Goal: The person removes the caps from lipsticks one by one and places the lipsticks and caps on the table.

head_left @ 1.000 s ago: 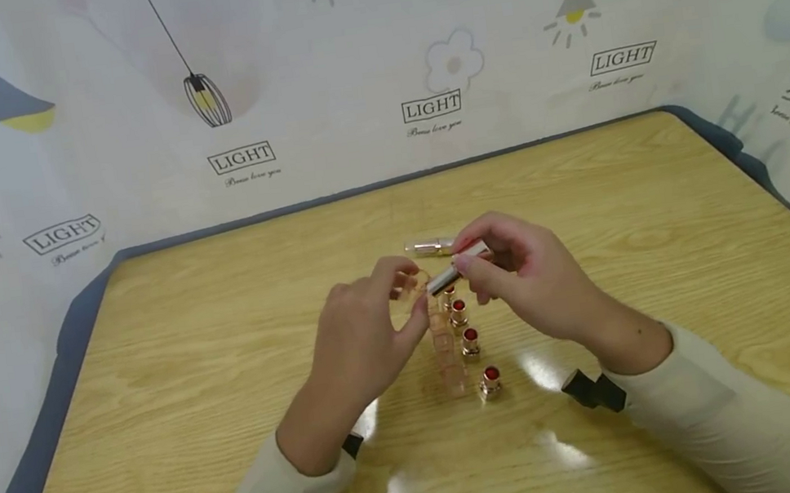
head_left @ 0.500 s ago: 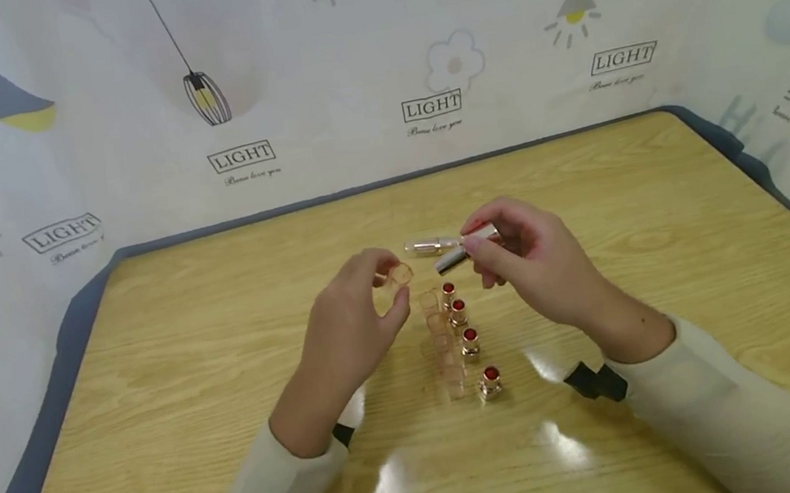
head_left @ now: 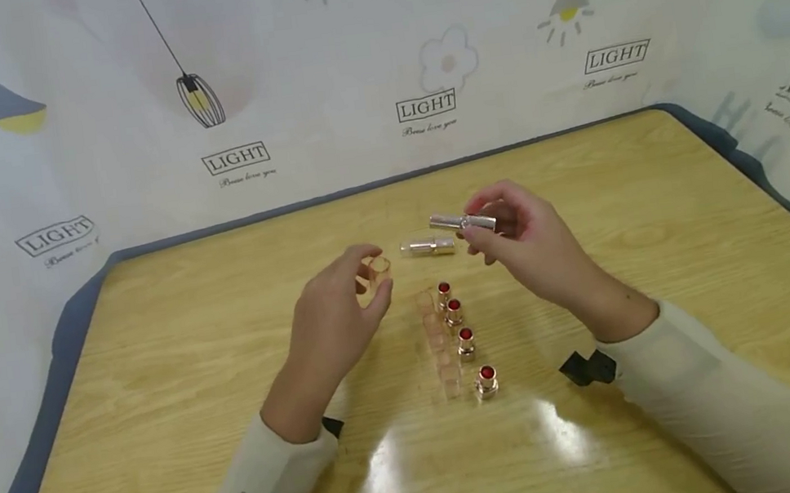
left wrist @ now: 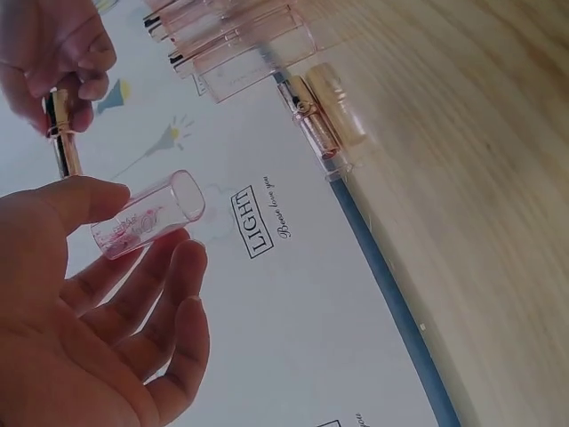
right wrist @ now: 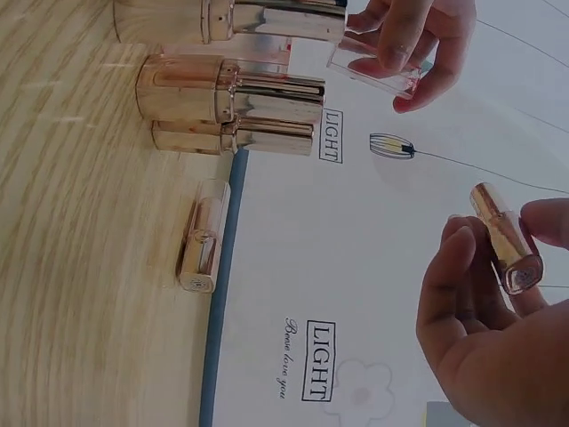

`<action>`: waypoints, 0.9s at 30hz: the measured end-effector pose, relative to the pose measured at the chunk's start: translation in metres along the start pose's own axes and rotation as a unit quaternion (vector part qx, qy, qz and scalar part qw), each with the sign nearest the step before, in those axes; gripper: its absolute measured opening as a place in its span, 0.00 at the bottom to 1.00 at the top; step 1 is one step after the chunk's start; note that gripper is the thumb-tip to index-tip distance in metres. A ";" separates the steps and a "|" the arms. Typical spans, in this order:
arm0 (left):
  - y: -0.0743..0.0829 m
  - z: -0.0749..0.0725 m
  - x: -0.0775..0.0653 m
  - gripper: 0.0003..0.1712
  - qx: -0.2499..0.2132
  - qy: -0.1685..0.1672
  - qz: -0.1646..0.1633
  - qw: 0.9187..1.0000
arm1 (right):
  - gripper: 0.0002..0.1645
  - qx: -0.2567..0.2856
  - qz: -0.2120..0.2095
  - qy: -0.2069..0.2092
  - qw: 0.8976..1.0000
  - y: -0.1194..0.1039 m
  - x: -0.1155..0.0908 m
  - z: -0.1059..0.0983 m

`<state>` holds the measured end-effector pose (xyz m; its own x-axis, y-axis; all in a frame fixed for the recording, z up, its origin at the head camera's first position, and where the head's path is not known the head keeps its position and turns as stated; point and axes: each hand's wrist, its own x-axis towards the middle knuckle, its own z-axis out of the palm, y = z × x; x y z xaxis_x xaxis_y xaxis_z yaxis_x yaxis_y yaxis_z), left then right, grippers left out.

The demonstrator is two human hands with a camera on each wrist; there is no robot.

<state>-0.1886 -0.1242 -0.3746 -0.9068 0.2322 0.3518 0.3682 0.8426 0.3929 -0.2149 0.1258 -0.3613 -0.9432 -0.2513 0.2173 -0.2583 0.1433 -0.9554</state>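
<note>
Between thumb and fingers, my left hand (head_left: pixel 336 311) pinches a clear, pink-tinted lipstick cap (left wrist: pixel 147 218), its round mouth facing up in the head view. My right hand (head_left: pixel 540 253) holds a shiny gold lipstick tube (right wrist: pixel 505 236) by its base, tilted nearly level above the table. A gap separates the two hands. Below them stand several uncapped lipstick tubes (head_left: pixel 467 344) in a row, red at their tops. Alongside, to their left, runs a row of clear caps (head_left: pixel 439 340). One capped lipstick (head_left: pixel 432 247) lies on its side just beyond the rows.
All of this is on a wood-grain table (head_left: pixel 195 370) with a dark blue edge (head_left: pixel 272 212) at the back. A white wall covering (head_left: pixel 316 83) printed with lamps and lettering rises behind it and along the sides.
The lipstick tube has come away from the left hand's cap. My right hand moved up and away, turning the tube more level; my left hand drew back leftward with the cap.
</note>
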 end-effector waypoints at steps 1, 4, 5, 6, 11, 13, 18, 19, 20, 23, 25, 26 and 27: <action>-0.001 0.000 0.000 0.20 0.004 -0.001 -0.001 1.000 | 0.14 -0.001 0.008 -0.002 1.000 0.001 0.001 -0.001; -0.003 0.000 0.002 0.18 0.014 -0.009 -0.005 1.000 | 0.15 -0.007 0.029 -0.006 1.000 0.005 0.003 -0.003; -0.004 0.000 0.003 0.18 0.018 -0.013 -0.006 1.000 | 0.15 -0.010 0.033 -0.006 0.999 0.006 0.004 -0.003; -0.004 0.001 0.005 0.18 0.018 -0.018 -0.007 1.000 | 0.15 -0.014 0.036 -0.006 0.999 0.007 0.004 -0.003; -0.007 0.004 0.015 0.18 0.008 -0.058 -0.020 0.998 | 0.15 -0.019 0.041 -0.007 0.999 0.011 0.006 -0.005; -0.007 0.007 0.018 0.18 0.001 -0.082 -0.032 0.996 | 0.16 -0.020 0.044 -0.009 0.999 0.013 0.007 -0.005; -0.007 0.015 0.025 0.20 -0.018 -0.133 -0.052 0.990 | 0.16 -0.025 0.048 -0.003 0.999 0.016 0.007 -0.007; -0.007 0.016 0.027 0.21 -0.021 -0.140 -0.054 0.989 | 0.16 -0.026 0.047 -0.002 0.999 0.016 0.007 -0.007; -0.007 0.017 0.028 0.21 -0.023 -0.145 -0.056 0.988 | 0.16 -0.025 0.046 -0.002 0.999 0.017 0.007 -0.007; -0.007 0.021 0.031 0.23 -0.028 -0.161 -0.064 0.984 | 0.17 -0.022 0.044 -0.009 0.999 0.018 0.008 -0.005; -0.007 0.023 0.032 0.24 -0.031 -0.171 -0.068 0.982 | 0.19 -0.022 0.042 -0.017 0.999 0.017 0.009 -0.005; -0.007 0.024 0.032 0.24 -0.033 -0.174 -0.070 0.982 | 0.20 -0.021 0.039 -0.020 0.999 0.016 0.010 -0.005; -0.007 0.025 0.033 0.24 -0.035 -0.177 -0.070 0.981 | 0.21 -0.022 0.036 -0.022 0.999 0.015 0.010 -0.004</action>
<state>-0.2261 -0.1105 -0.3869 -0.9594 0.2811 -0.0215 0.2371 0.8460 0.4776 -0.2295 0.1294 -0.3726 -0.9497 -0.2805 0.1392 -0.2007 0.2038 -0.9582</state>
